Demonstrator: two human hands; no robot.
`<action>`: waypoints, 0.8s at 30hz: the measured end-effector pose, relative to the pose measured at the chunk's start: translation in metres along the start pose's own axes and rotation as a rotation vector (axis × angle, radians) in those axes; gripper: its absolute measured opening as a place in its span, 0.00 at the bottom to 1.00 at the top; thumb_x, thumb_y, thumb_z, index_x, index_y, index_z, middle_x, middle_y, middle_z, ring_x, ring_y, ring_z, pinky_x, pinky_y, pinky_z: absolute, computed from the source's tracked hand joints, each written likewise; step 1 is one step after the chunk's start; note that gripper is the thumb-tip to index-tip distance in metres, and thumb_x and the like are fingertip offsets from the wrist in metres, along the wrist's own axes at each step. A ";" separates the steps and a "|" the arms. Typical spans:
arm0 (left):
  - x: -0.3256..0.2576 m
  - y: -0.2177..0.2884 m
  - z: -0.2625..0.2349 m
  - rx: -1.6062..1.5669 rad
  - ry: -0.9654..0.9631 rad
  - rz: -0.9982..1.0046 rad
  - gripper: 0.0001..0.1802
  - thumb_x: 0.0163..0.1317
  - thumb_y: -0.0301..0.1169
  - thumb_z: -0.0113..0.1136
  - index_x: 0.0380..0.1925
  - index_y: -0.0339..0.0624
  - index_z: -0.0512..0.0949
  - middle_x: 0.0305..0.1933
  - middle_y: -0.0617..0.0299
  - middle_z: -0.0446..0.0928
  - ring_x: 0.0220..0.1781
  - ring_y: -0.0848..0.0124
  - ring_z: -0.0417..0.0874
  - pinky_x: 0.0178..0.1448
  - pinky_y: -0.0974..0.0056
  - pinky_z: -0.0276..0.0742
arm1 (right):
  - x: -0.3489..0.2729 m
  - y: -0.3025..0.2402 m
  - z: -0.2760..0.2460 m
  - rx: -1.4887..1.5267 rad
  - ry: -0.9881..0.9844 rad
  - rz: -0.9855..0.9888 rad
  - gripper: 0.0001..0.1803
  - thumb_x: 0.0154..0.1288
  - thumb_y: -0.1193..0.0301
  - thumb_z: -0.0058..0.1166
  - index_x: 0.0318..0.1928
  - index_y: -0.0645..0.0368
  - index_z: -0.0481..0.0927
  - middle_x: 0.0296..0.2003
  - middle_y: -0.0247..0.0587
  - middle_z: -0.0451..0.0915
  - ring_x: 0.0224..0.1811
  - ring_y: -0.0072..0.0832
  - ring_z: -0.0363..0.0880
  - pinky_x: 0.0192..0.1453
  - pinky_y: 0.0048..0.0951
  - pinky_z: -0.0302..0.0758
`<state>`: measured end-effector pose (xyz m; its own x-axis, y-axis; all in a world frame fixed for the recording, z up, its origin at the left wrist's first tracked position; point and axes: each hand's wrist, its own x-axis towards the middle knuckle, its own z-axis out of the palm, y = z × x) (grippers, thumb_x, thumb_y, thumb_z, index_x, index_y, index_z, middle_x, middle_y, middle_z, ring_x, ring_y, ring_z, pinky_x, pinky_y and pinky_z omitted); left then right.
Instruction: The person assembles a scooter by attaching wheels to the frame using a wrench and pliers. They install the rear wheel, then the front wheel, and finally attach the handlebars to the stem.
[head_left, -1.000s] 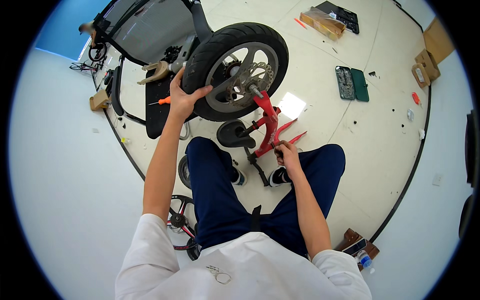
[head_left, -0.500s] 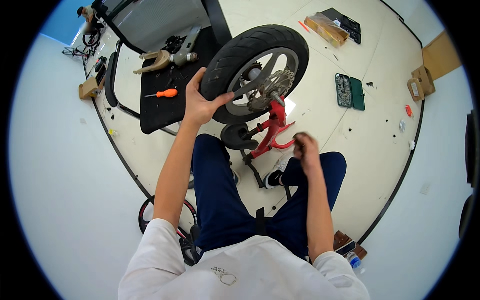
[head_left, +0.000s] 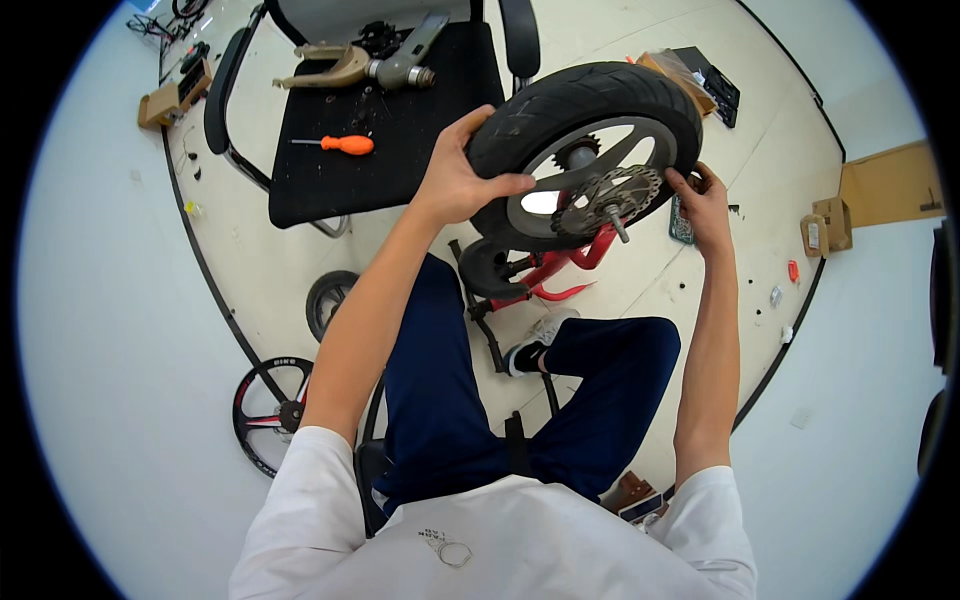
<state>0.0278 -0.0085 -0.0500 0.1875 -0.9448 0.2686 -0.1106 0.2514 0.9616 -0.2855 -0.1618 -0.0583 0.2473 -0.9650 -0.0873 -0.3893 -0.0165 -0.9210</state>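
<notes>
Navy trousers (head_left: 440, 400) fill the near part of the view, the person seated with knees apart and one black-and-white shoe (head_left: 535, 345) planted on the pale floor (head_left: 640, 290). Just beyond the shoe sits the red metal frame (head_left: 560, 270) with a small black tyre (head_left: 490, 268) at its near end.

Above that frame both hands carry the black rubber-tyred wheel with grey spokes (head_left: 585, 150). The left hand (head_left: 455, 175) is closed over the tyre's left side, thumb lying across the tread. The right hand (head_left: 705, 200) wraps the opposite edge, fingers curled behind the rim, so how firmly it grips cannot be told. The wheel hangs tilted in the air, its toothed disc (head_left: 610, 195) and protruding axle stub (head_left: 620, 225) facing the person, clear of the frame.

The likely risks: held only at the tread, the wheel could twist or slip and drop onto the frame or the leg below; the disc's teeth sit near the right fingers and could nick them if the wheel turns; the axle stub could catch on the frame.

Farther off stands a black-seated chair (head_left: 385, 140) carrying an orange-handled screwdriver (head_left: 340, 144) and a grey metal part (head_left: 400, 62), well apart from the hands. A second spoked wheel (head_left: 268, 400) lies on the floor at the left
</notes>
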 end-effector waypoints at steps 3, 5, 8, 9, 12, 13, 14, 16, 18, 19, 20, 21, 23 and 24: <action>0.002 -0.004 -0.001 0.008 0.025 -0.007 0.35 0.39 0.30 0.78 0.49 0.32 0.75 0.44 0.58 0.80 0.47 0.72 0.80 0.57 0.68 0.73 | 0.004 0.001 0.002 0.038 0.001 -0.035 0.24 0.58 0.61 0.71 0.45 0.66 0.78 0.19 0.19 0.64 0.19 0.11 0.58 0.21 0.18 0.53; -0.001 -0.007 0.002 -0.011 0.019 -0.001 0.35 0.39 0.31 0.78 0.49 0.32 0.74 0.44 0.58 0.80 0.47 0.72 0.80 0.57 0.68 0.73 | 0.002 0.000 0.004 0.051 0.001 -0.041 0.21 0.59 0.62 0.70 0.43 0.65 0.78 0.19 0.19 0.63 0.19 0.11 0.57 0.21 0.19 0.53; -0.001 -0.006 0.003 0.068 -0.008 0.034 0.35 0.40 0.31 0.79 0.50 0.32 0.73 0.44 0.58 0.80 0.46 0.72 0.80 0.57 0.67 0.74 | 0.005 0.006 -0.001 0.021 0.015 -0.034 0.21 0.60 0.62 0.69 0.42 0.65 0.77 0.20 0.20 0.62 0.19 0.10 0.57 0.22 0.19 0.53; -0.001 -0.004 0.004 0.117 -0.021 0.047 0.35 0.40 0.30 0.79 0.50 0.32 0.73 0.44 0.58 0.80 0.46 0.72 0.80 0.57 0.68 0.74 | 0.003 0.000 0.000 0.061 0.009 -0.040 0.20 0.62 0.62 0.68 0.44 0.66 0.77 0.20 0.20 0.62 0.19 0.11 0.57 0.22 0.18 0.53; -0.008 0.009 0.008 0.106 0.059 0.091 0.36 0.40 0.28 0.80 0.50 0.31 0.72 0.45 0.57 0.79 0.46 0.73 0.81 0.56 0.68 0.75 | -0.002 -0.018 0.004 0.223 -0.003 -0.035 0.19 0.65 0.64 0.63 0.48 0.67 0.77 0.21 0.21 0.63 0.19 0.11 0.56 0.22 0.18 0.54; -0.010 0.013 0.010 0.087 0.107 0.066 0.37 0.39 0.27 0.80 0.50 0.30 0.72 0.45 0.56 0.80 0.47 0.72 0.82 0.55 0.68 0.77 | -0.003 -0.024 0.005 0.307 -0.003 -0.019 0.19 0.67 0.66 0.61 0.50 0.67 0.77 0.22 0.22 0.64 0.19 0.12 0.56 0.23 0.18 0.54; -0.012 0.013 0.011 0.069 0.118 0.044 0.37 0.39 0.26 0.80 0.50 0.30 0.72 0.45 0.56 0.80 0.47 0.72 0.82 0.54 0.68 0.77 | -0.005 -0.027 0.005 0.392 -0.003 -0.004 0.18 0.68 0.67 0.58 0.52 0.67 0.76 0.22 0.23 0.64 0.19 0.12 0.56 0.23 0.18 0.55; -0.013 0.012 0.012 0.025 0.143 0.011 0.37 0.39 0.26 0.80 0.51 0.30 0.71 0.46 0.55 0.80 0.47 0.71 0.83 0.54 0.67 0.78 | -0.014 -0.020 -0.002 0.419 -0.052 0.093 0.19 0.66 0.79 0.41 0.56 0.69 0.75 0.30 0.32 0.71 0.25 0.16 0.64 0.30 0.20 0.66; -0.012 0.007 0.010 0.029 0.125 0.042 0.35 0.40 0.26 0.79 0.49 0.30 0.72 0.44 0.55 0.80 0.46 0.71 0.83 0.53 0.67 0.78 | -0.034 -0.015 -0.007 0.281 -0.137 0.093 0.20 0.64 0.80 0.38 0.56 0.69 0.74 0.33 0.37 0.74 0.29 0.19 0.68 0.34 0.23 0.70; -0.014 0.008 0.011 0.037 0.122 0.048 0.34 0.41 0.26 0.79 0.49 0.30 0.72 0.44 0.55 0.80 0.45 0.71 0.83 0.53 0.67 0.78 | -0.045 -0.008 -0.006 0.281 -0.175 0.091 0.19 0.65 0.81 0.38 0.55 0.69 0.74 0.36 0.40 0.77 0.30 0.20 0.70 0.35 0.24 0.73; -0.015 0.007 0.013 0.045 0.120 0.053 0.34 0.41 0.27 0.79 0.48 0.31 0.73 0.43 0.56 0.81 0.44 0.71 0.84 0.53 0.67 0.78 | -0.055 -0.004 -0.005 0.297 -0.174 0.091 0.16 0.68 0.81 0.40 0.53 0.68 0.74 0.38 0.42 0.78 0.30 0.20 0.71 0.35 0.24 0.74; -0.015 0.009 0.014 0.075 0.129 0.061 0.32 0.41 0.27 0.78 0.47 0.31 0.73 0.42 0.56 0.81 0.44 0.71 0.83 0.53 0.67 0.78 | -0.064 -0.004 -0.002 0.311 -0.163 0.103 0.14 0.69 0.80 0.40 0.52 0.68 0.74 0.38 0.42 0.78 0.29 0.21 0.71 0.35 0.24 0.74; -0.015 0.003 0.016 0.090 0.095 0.054 0.31 0.41 0.27 0.78 0.47 0.31 0.74 0.42 0.57 0.81 0.43 0.72 0.83 0.53 0.67 0.78 | -0.079 -0.005 0.002 0.318 -0.174 0.109 0.11 0.71 0.77 0.42 0.50 0.67 0.74 0.37 0.40 0.78 0.29 0.21 0.72 0.32 0.24 0.75; -0.015 0.003 0.016 0.100 0.079 0.054 0.31 0.41 0.26 0.78 0.46 0.32 0.74 0.42 0.57 0.81 0.43 0.72 0.83 0.53 0.67 0.78 | -0.086 -0.009 0.008 0.337 -0.152 0.127 0.12 0.71 0.77 0.40 0.49 0.68 0.75 0.31 0.35 0.74 0.25 0.18 0.68 0.28 0.22 0.70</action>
<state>0.0093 0.0027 -0.0524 0.2548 -0.9098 0.3276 -0.2183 0.2759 0.9361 -0.2961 -0.0762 -0.0459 0.3547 -0.9034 -0.2411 -0.1182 0.2125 -0.9700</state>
